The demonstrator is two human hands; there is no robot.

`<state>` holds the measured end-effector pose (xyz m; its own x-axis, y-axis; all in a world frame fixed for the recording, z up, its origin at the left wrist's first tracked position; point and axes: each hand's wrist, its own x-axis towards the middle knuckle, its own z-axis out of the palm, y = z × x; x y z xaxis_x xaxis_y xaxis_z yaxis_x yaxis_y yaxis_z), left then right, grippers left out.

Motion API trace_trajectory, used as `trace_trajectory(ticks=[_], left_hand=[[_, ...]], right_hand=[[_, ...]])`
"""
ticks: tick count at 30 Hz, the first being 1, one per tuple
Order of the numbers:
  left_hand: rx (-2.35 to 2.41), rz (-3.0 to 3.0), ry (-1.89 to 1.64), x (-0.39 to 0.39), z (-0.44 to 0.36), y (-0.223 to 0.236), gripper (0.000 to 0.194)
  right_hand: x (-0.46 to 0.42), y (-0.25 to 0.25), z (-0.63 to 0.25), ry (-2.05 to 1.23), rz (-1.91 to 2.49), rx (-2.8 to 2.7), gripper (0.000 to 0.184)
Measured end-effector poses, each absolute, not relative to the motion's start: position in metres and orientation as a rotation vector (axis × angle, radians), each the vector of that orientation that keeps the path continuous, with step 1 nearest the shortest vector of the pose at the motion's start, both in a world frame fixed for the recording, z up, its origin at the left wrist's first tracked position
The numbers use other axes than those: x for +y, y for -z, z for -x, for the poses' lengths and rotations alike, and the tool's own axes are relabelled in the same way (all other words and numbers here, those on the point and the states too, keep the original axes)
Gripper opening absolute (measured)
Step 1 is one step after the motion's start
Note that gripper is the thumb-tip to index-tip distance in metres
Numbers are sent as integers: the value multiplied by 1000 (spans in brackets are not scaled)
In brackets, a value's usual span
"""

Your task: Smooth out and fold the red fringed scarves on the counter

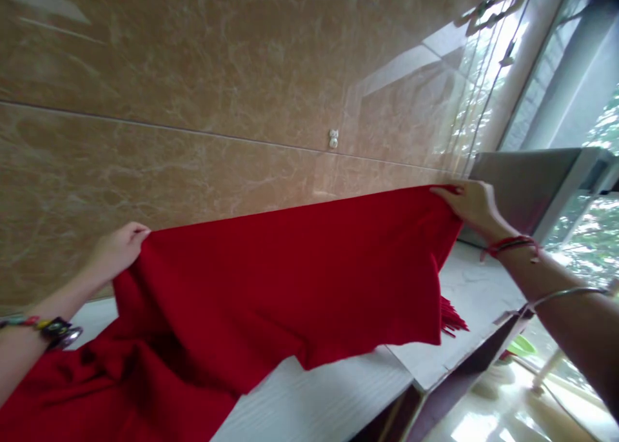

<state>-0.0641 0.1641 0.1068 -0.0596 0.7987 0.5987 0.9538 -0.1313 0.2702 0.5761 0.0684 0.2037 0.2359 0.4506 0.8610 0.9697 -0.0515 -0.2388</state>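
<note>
Red fringed cloth (290, 274) of smooth, matte fabric is held stretched between a person's two hands above a white, faintly grained table (309, 397), beside a glossy brown marbled tile wall (217, 55). The left hand (120, 248), a dark-and-silver beaded bracelet (60, 332) on its wrist, pinches one upper corner; the right hand (474, 203), wearing a red cord bracelet (512, 245), grips the other end of the top edge, with a thin silver bangle (565, 293) farther up the arm.

Below the table's right-hand edge, an open, dark-walled compartment (459, 390) shows its side, its contents too shadowed to make out. Past it, low by the shiny floor (476, 422), sits a bright green plastic-looking basin (522, 345), something red close against it; what the basin holds cannot be told.

The cloth is a deep, even red with no visible pattern. Its top edge runs nearly straight, rising toward the right hand, while the lower edge hangs wavy over the table. Toward the left arm the fabric gathers into loose, shadowed folds, and a tuft of red fringe (449, 316) shows at the right, over the pale tabletop. A small white figure-shaped piece (333, 139) is on the wall above the cloth; a grey box-shaped object (522, 177) stands behind the right hand, near the windows.
</note>
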Motion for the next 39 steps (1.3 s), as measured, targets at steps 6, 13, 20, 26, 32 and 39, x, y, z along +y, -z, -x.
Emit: trace_trajectory(ticks=[6,13,20,26,32,39], left_hand=[[-1974,1967,839,200,32,-93,39],[-2019,1966,639,217,13,-36,36],[-1949,1922,565,197,1,-25,37],[-1770,2106,630,84,-5,7,51],[-2114,2073,282,-18,39,43,64],[-2111,2270,79,-22,141,46,52]], right_hand=[[121,-221,-555,979,1993,-1477,36],[225,-94,-531,657,2261,-1669,18],[236,-53,-526,594,2249,-1643,27],[155,-44,-445,403,1494,-2268,27],[57,7,-351,21,856,-2687,42],[58,15,-314,53,1002,-2522,23]])
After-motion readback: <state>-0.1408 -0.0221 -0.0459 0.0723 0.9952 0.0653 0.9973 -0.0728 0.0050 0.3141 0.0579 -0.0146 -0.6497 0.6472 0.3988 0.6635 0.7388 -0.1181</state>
